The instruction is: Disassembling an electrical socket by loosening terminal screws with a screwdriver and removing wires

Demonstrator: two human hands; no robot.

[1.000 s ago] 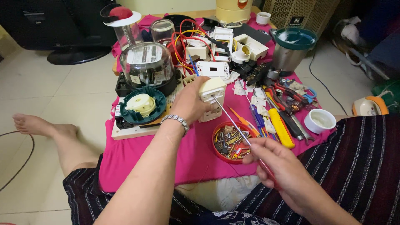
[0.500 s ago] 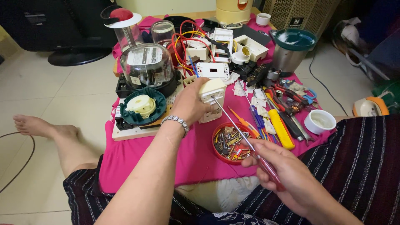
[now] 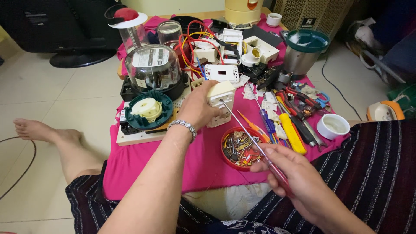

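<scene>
My left hand (image 3: 197, 106) grips a cream plastic socket block (image 3: 221, 102), held upright on the pink cloth (image 3: 143, 160). A silver bracelet (image 3: 183, 126) circles that wrist. My right hand (image 3: 290, 175) holds a long screwdriver (image 3: 249, 136) by its red handle. The thin metal shaft runs up and left, and its tip touches the front face of the block. Just below the shaft sits a red bowl (image 3: 225, 151) filled with several screws and small metal parts.
A clear-domed meter (image 3: 152, 69) and a green round part (image 3: 148, 109) sit left of the block. Pliers, screwdrivers and a yellow-handled tool (image 3: 291, 132) lie to the right, near a small white cup (image 3: 333, 125). Wired white switch plates (image 3: 221, 73) and a steel jar (image 3: 302, 52) stand behind.
My right hand has slid slightly down and right along the screwdriver, whose tip stays on the block. My left hand has kept its hold.
</scene>
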